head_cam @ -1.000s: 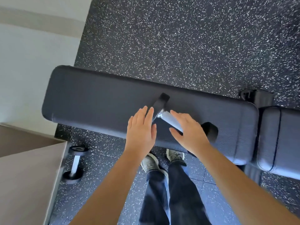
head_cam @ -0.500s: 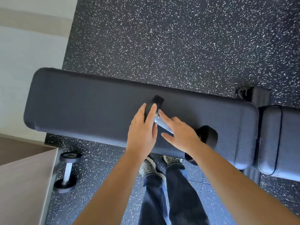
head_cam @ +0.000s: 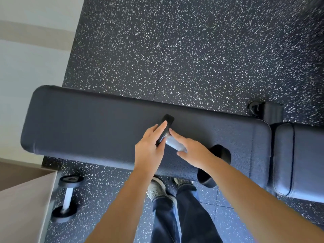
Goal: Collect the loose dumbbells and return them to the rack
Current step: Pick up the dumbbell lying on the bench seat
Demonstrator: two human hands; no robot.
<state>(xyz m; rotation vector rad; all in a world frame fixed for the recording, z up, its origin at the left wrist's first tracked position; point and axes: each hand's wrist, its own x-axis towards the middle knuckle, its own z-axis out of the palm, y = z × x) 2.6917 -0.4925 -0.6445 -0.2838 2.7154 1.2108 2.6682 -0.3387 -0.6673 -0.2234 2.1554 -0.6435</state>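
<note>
Dumbbell lies diagonally on the padded table, chrome handle between two black heads; far head near the table's middle, near head overhanging the front edge. Left hand rests against the far head, fingers flat along it, grip not closed. Right hand lies over the handle, fingers extended, thumb below the bar; grip apart, not wrapped around it.

Second dumbbell lies on the speckled rubber floor, left of the person's shoes, just beside a beige box-like surface at lower left. The table stands between the person and the open floor. A second padded section adjoins the table at the right, a black frame part behind it. Pale wall at left.
</note>
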